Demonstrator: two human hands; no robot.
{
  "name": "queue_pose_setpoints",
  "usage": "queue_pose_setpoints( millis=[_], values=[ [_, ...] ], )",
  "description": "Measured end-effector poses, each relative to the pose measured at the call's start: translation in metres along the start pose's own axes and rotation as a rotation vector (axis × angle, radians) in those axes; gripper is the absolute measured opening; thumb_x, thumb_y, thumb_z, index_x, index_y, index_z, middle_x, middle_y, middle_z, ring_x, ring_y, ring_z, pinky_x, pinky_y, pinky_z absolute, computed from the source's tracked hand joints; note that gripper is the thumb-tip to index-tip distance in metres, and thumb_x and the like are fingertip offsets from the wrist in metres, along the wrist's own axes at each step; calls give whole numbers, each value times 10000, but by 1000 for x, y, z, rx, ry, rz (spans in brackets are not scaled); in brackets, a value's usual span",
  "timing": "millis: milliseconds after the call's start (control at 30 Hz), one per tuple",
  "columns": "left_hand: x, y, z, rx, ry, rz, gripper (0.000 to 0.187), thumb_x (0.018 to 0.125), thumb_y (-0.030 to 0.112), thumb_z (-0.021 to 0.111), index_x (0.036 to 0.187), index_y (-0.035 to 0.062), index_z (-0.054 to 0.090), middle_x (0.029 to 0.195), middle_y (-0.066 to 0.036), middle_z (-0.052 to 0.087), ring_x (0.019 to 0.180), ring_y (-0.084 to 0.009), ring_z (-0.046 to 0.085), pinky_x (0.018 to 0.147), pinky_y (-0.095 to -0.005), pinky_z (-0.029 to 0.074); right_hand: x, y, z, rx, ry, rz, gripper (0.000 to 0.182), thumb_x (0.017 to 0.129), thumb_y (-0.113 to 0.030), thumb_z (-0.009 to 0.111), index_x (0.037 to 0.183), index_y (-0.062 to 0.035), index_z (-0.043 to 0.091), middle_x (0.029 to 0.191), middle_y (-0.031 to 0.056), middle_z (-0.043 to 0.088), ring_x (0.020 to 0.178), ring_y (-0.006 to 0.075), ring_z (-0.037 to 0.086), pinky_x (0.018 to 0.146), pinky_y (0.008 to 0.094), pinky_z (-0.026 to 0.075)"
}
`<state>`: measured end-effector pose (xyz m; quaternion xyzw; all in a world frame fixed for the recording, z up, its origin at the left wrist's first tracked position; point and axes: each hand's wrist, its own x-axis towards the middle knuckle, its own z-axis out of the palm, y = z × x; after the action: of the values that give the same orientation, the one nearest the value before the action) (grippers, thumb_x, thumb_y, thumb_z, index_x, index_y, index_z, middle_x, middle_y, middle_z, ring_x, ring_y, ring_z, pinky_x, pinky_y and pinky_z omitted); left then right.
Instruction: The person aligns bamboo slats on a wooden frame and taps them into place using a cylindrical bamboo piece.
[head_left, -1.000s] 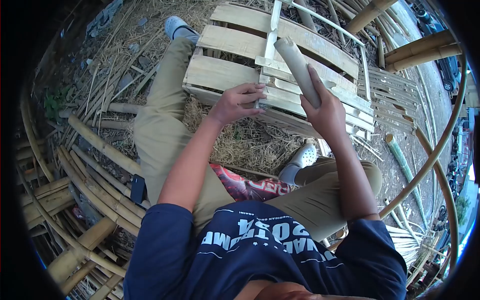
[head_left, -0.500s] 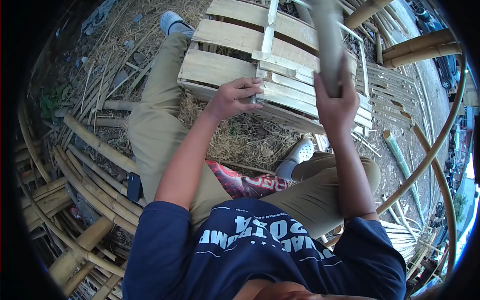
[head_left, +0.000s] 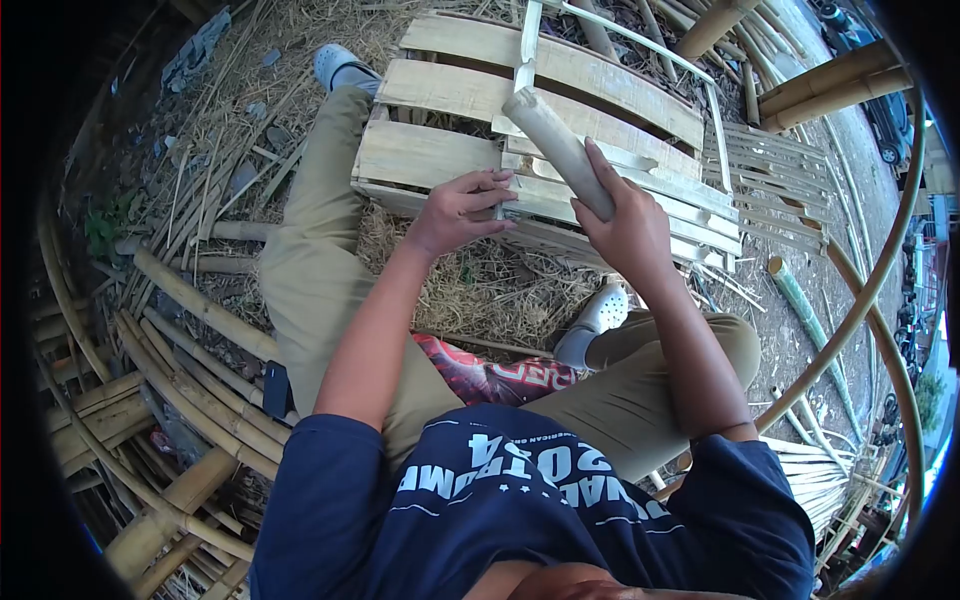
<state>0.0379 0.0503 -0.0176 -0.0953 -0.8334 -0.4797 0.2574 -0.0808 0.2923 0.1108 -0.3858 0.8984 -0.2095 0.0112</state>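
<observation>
My right hand (head_left: 632, 225) is closed around the lower end of a thick, pale bamboo stick (head_left: 558, 145). The stick slants up and left over the slatted wooden crate (head_left: 435, 152). At the crate's near edge, my left hand (head_left: 462, 208) pinches with its fingertips beside the ends of several narrow bamboo strips (head_left: 600, 190). What sits between those fingertips is small and mostly hidden. The strips lie side by side along the crate's near right part.
Bamboo poles (head_left: 200, 300) are stacked at the left. A slatted panel (head_left: 775, 180) lies right of the crate, with a green bamboo pole (head_left: 805, 315) nearby. Straw (head_left: 480, 300) covers the ground between my legs, beside a red printed bag (head_left: 490, 370). Curved poles (head_left: 870, 310) cross at the right.
The bamboo stick has swung down and left from a raised, blurred position, and my right hand has moved down with it. My left hand stays at the crate's edge, nearly in the same place.
</observation>
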Motion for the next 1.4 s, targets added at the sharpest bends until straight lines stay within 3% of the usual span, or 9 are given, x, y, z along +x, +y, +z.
queue_pose_setpoints(
  millis=[233, 300, 333, 733, 767, 1067, 1233, 1267, 1400],
  values=[
    [3, -3, -3, 2, -8, 32, 465, 750, 113, 967, 1191, 71, 825, 1303, -110, 756, 1323, -304, 699, 1144, -428, 575, 2, -1, 6, 278, 43, 195, 866, 1000, -271, 735, 1734, -144, 294, 1099, 302, 774, 958, 481, 775, 844, 530, 608],
    [-2, -4, -1, -2, -6, 40, 467, 750, 113, 967, 1192, 68, 824, 1300, -112, 757, 1322, -306, 700, 1137, -422, 579, 0, -13, 3, 236, -23, 249, 857, 1022, -278, 704, 1740, -120, 263, 1154, 324, 765, 1014, 505, 765, 903, 531, 601],
    [-5, -2, 1, 11, -5, 35, 467, 750, 113, 968, 1192, 68, 824, 1299, -113, 757, 1322, -305, 699, 1136, -423, 580, 1, -10, 2, 69, -323, 189, 841, 1028, -286, 693, 1737, -118, 271, 1161, 326, 763, 1022, 513, 761, 913, 532, 599],
    [-1, -4, 0, -40, 0, 43, 465, 754, 115, 965, 1191, 52, 819, 1254, -126, 759, 1318, -303, 702, 1143, -412, 581, -5, -25, 2, 327, 342, 206, 821, 1031, -251, 683, 1731, -97, 283, 1069, 353, 759, 1037, 522, 754, 939, 510, 594],
    [-7, 0, 2, -19, -16, 28, 465, 755, 114, 963, 1192, 50, 819, 1263, -127, 757, 1320, -302, 700, 1144, -411, 581, 2, -19, -13, -29, -271, 217, 810, 1019, -270, 674, 1725, -120, 305, 1023, 332, 765, 984, 527, 753, 892, 541, 596],
    [0, 0, -3, 36, -33, 20, 462, 768, 91, 951, 1211, 69, 825, 1328, -132, 748, 1330, -288, 694, 1151, -398, 581, -1, -2, -6, 208, -70, 223, 842, 1002, -304, 728, 1733, -217, 320, 1088, 312, 777, 1029, 509, 756, 905, 537, 599],
    [1, -4, -5, 9, -39, 21, 473, 754, 83, 953, 1208, 62, 822, 1304, -134, 750, 1329, -290, 695, 1147, -401, 584, 3, -18, 4, 361, 431, 290, 866, 1035, -256, 683, 1755, -197, 206, 1120, 315, 773, 1028, 508, 758, 941, 534, 586],
    [1, 1, -5, 9, -49, 25, 475, 752, 82, 954, 1207, 62, 822, 1298, -134, 751, 1330, -290, 695, 1145, -402, 585, 11, -20, -16, -50, -279, 264, 859, 1011, -271, 701, 1745, -243, 256, 1121, 297, 777, 1036, 504, 753, 955, 539, 581],
    [-4, -1, -6, 12, -51, -7, 490, 744, 101, 961, 1210, 55, 820, 1265, -125, 757, 1322, -294, 702, 1119, -402, 596, 6, 0, -10, 180, -119, 177, 856, 1002, -315, 738, 1741, -247, 312, 1253, 310, 751, 1063, 489, 765, 989, 516, 580]
  ],
)
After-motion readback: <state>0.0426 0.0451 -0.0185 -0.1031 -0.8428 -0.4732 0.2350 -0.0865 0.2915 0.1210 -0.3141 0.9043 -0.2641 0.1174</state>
